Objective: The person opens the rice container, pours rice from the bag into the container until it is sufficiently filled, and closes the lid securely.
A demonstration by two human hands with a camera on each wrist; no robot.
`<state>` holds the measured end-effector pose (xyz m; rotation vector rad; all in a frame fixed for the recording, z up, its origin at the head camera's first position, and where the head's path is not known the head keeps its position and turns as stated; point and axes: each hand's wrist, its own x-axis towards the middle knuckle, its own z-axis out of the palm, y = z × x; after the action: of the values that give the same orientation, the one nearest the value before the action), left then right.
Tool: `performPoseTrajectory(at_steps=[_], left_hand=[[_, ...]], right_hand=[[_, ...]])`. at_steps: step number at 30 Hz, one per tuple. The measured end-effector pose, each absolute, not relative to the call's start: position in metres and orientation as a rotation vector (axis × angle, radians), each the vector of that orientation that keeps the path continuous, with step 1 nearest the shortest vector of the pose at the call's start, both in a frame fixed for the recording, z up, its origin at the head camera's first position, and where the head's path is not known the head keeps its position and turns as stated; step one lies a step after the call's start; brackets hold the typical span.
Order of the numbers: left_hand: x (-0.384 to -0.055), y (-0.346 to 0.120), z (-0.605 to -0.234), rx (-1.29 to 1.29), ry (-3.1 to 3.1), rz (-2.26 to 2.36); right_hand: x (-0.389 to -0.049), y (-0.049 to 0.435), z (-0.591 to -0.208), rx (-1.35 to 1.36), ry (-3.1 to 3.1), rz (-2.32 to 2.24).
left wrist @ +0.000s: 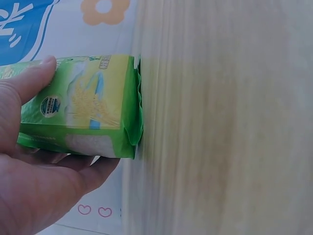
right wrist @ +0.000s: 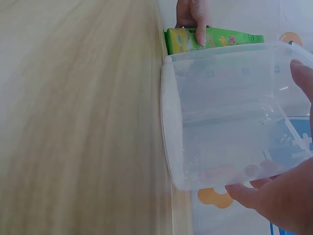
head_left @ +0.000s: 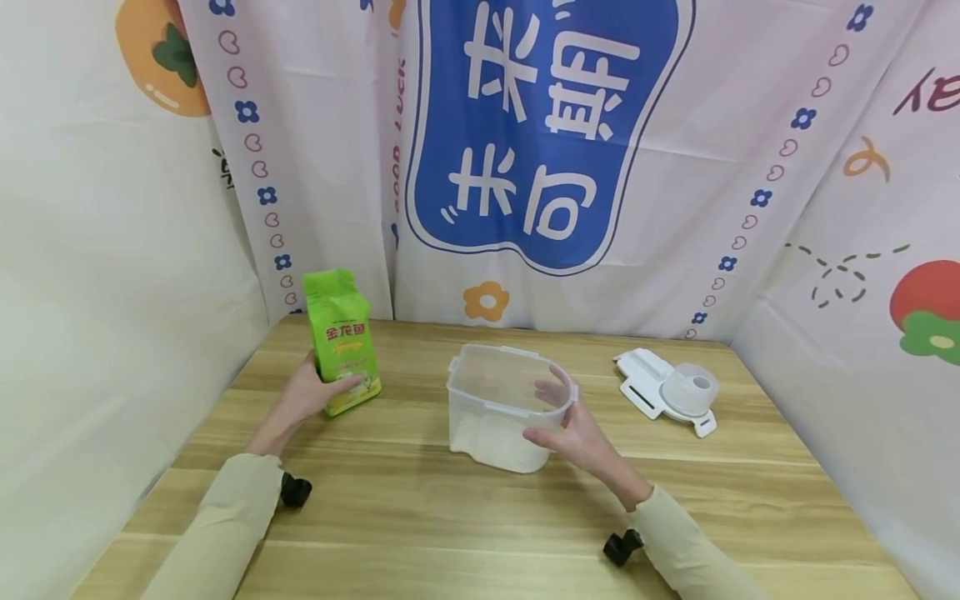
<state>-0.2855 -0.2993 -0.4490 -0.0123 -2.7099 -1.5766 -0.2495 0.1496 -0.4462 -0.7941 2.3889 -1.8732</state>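
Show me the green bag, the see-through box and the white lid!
Green bag [head_left: 344, 348], head view: on its printed front.
See-through box [head_left: 491, 427], head view: on its front wall.
White lid [head_left: 651, 383], head view: on its top surface.

Green printed bag [head_left: 341, 333], upright, clear open-topped container [head_left: 487, 437] right of it

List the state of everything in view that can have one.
Bag: upright, no opening visible
Tub: upright, open, contents unclear
Lid: off the tub, lying on the table
Cup: resting on the lid
Left hand: holding the bag
Right hand: gripping the tub
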Motion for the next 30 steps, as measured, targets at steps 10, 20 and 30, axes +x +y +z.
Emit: performPoseTrajectory(at_steps=[10, 20, 30], left_hand=[[-0.284, -0.296, -0.449, 0.093, -2.715, -1.517], [-0.284, -0.294, -0.449, 0.088, -2.700, -1.443], [-0.287, -0.288, -0.443, 0.122, -2.562, -1.651]], right_hand=[[-0.250, 0.149, -0.446, -0.805, 2.381, -1.884], [-0.251, 0.149, -0.446, -0.791, 2.386, -1.883], [-0.252, 0.150, -0.447, -0.788, 2.396, -1.858]])
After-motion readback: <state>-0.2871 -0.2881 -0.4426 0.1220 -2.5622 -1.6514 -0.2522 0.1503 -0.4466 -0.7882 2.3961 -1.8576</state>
